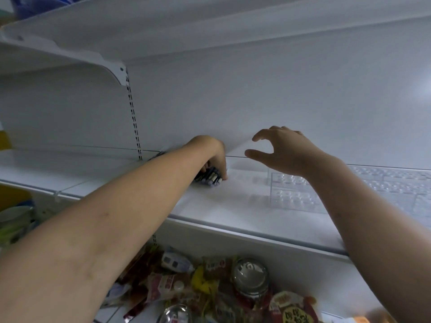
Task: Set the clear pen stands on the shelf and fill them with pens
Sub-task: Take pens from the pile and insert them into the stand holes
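Left hand (213, 157), centre of the frame: fingers curled down round a bundle of pens (211, 177), gripping it. The bundle lies on its side on the white shelf (233, 213), pen ends pointing lower right.

Right hand (284, 150), right of centre: raised off the shelf, thumb and fingers spread apart and loosely bent, holding nothing. It is just beside the left hand, not touching it.

Head view, further items:
- Clear pen stand (289, 194), stepped, with rows of round holes; stands on the shelf below the right wrist, no pens in it, near the pen bundle but apart from it.
- More clear stands (391, 183), far right, in a row along the back of the same shelf.
- White back panel (233, 101), filling the middle of the frame.
- Upper shelf (186, 26), white, across the top.
- Bracket (116, 71) and slotted upright (133, 113), upper left.
- Lower level, bottom centre: a heap of coloured snack packets (163, 283) and a jar with a metal lid (250, 275).
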The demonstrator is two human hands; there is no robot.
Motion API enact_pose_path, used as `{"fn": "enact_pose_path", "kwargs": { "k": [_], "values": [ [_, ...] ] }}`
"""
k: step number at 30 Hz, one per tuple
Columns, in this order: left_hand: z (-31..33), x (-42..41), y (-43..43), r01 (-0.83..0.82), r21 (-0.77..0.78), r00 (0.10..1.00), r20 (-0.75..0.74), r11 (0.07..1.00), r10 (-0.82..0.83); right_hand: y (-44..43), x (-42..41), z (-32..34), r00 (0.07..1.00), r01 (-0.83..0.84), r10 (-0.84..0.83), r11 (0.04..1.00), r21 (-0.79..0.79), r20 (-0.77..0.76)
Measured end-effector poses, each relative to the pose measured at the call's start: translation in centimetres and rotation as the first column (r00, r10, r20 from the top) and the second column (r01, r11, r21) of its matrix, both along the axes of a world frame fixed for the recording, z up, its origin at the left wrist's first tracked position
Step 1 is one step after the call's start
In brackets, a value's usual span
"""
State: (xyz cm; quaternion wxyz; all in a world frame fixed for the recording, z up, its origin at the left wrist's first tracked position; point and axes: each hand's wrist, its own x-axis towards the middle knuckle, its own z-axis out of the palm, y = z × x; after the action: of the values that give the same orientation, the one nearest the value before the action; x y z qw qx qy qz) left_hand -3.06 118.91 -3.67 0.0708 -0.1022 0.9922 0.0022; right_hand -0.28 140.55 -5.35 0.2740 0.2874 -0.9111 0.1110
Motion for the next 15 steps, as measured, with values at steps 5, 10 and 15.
{"fn": "enact_pose_path", "kwargs": {
  "k": [5, 10, 15],
  "values": [
    [-0.2, -0.5, 0.3, 0.008, 0.02, 0.999, 0.046, 1.0, -0.009, -0.1, -0.2, 0.0, 1.0, -0.01, 0.01, 1.0, -0.001, -0.008],
    [-0.6, 0.9, 0.9, 0.058, 0.049, 0.997, 0.039, 0.997, -0.06, -0.1, -0.4, -0.1, 1.0, -0.011, 0.011, 1.0, 0.005, -0.005],
    [-2.4, 1.9, 1.5, 0.16, -0.058, 0.984, -0.073, 0.985, -0.164, 0.0, -0.1, 0.0, 1.0, -0.02, 0.019, 1.0, -0.007, -0.021]
  ]
}}
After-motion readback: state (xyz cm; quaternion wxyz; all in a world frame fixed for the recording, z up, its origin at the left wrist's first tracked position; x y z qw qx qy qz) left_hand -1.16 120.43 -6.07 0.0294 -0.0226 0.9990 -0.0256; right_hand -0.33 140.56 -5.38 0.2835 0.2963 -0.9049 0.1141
